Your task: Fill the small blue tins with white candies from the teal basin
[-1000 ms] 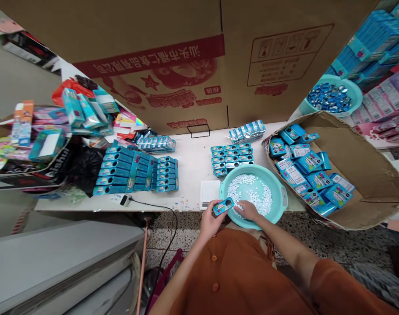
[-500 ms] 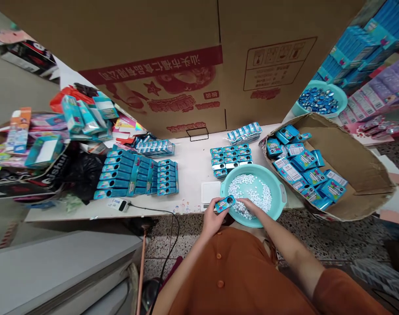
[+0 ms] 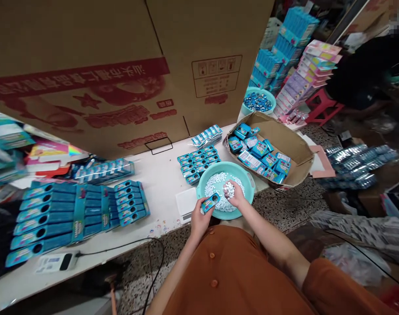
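Note:
My left hand (image 3: 199, 220) grips a small blue tin (image 3: 210, 202) over the edge of a round teal basin (image 3: 247, 192). The tin's dark round opening faces up. My right hand (image 3: 234, 196) is cupped above the basin, with a small heap of white candies (image 3: 228, 190) held in its fingers. Many more white candies (image 3: 217, 188) lie loose in the basin, and my hands hide part of them.
A flat white scale (image 3: 186, 203) sits left of the basin on a white table (image 3: 160, 175). Rows of blue tins (image 3: 197, 164) and blue boxes (image 3: 77, 218) stand nearby. A cardboard tray (image 3: 284, 146) holds more boxes. A large carton (image 3: 87, 74) rises behind, and a seated person (image 3: 360, 74) is far right.
The whole view has swung, so the table and basin sit further left and lower down. My right hand has risen from the candies with a heap in its fingers. The left hand still has the tin.

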Tool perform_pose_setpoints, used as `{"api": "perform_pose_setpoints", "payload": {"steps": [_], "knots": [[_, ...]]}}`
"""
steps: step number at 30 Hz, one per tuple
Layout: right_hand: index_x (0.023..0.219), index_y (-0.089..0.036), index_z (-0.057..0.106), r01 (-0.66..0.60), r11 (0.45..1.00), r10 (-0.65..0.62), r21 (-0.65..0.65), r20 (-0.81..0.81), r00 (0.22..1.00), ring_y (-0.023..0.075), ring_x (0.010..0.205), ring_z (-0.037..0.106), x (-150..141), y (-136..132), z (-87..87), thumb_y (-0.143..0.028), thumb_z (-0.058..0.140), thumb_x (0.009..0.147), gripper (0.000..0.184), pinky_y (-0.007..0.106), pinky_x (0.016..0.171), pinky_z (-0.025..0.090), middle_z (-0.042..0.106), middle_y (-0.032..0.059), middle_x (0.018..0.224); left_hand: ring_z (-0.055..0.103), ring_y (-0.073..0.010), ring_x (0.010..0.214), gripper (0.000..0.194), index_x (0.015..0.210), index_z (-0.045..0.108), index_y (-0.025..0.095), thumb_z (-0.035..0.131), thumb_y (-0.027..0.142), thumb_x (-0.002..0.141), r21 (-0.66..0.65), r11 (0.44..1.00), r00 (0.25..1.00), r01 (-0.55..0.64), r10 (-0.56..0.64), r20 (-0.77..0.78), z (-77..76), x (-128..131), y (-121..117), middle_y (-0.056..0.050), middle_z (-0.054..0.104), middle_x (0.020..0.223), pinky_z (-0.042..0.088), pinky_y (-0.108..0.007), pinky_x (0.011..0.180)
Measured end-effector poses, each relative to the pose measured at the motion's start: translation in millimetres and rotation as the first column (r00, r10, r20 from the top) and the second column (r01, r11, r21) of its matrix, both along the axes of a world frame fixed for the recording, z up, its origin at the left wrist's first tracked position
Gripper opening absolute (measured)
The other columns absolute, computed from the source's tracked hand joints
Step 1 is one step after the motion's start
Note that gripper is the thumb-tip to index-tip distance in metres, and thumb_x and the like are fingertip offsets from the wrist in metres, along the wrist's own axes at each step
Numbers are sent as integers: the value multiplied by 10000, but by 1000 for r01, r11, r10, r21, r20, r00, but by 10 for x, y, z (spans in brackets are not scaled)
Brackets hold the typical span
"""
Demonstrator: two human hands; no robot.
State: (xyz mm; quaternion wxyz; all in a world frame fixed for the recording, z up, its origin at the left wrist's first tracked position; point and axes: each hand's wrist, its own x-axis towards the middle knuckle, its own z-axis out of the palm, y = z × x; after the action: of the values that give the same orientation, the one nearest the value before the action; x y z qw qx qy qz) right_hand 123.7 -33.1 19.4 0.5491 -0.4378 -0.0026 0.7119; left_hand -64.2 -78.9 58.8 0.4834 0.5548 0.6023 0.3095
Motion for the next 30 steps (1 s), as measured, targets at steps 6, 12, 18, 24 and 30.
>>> {"api": "perform_pose_setpoints", "payload": {"steps": [6,12,18,24,30], "knots": [[659,-208,432,164,987,-158,3,-232,960,77,425,426,-44,151,533,-307,617,734,224,181,364,300,492,-52,539,606,-228,977,369,1104,565,243,619,339,752,47,994,992,94,-89,-94,-18,78,34,-52,651,1078,456,-370,884],[613,-202,449,258,966,-255,9,-133,958,100,510,489,-236,118,730,-330,659,720,268,209,447,405,526,-27,574,597,-247,1033,375,1098,587,236,622,360,745,98,985,987,143,-135,-87,16,151,50,-60,650,1098,448,-390,916],[555,-214,445,259,961,-262,93,26,965,127,544,509,-270,75,717,-464,635,740,365,258,519,438,480,-33,530,592,-245,1043,381,1103,584,244,631,371,747,101,986,988,131,-122,-94,64,162,72,-58,645,1121,449,-383,915],[524,-214,476,192,968,-207,159,80,975,142,519,493,-258,46,716,-561,592,746,428,296,583,458,454,-25,483,573,-237,1081,368,1117,575,258,622,345,762,170,966,975,196,-174,-137,76,195,107,-48,637,1141,434,-379,934],[517,-211,492,183,972,-200,147,106,974,138,508,479,-263,37,685,-576,566,761,445,286,568,437,444,-22,469,572,-242,1087,371,1112,579,253,629,337,754,140,970,973,200,-179,-149,103,219,121,-51,637,1147,432,-384,938]]}}
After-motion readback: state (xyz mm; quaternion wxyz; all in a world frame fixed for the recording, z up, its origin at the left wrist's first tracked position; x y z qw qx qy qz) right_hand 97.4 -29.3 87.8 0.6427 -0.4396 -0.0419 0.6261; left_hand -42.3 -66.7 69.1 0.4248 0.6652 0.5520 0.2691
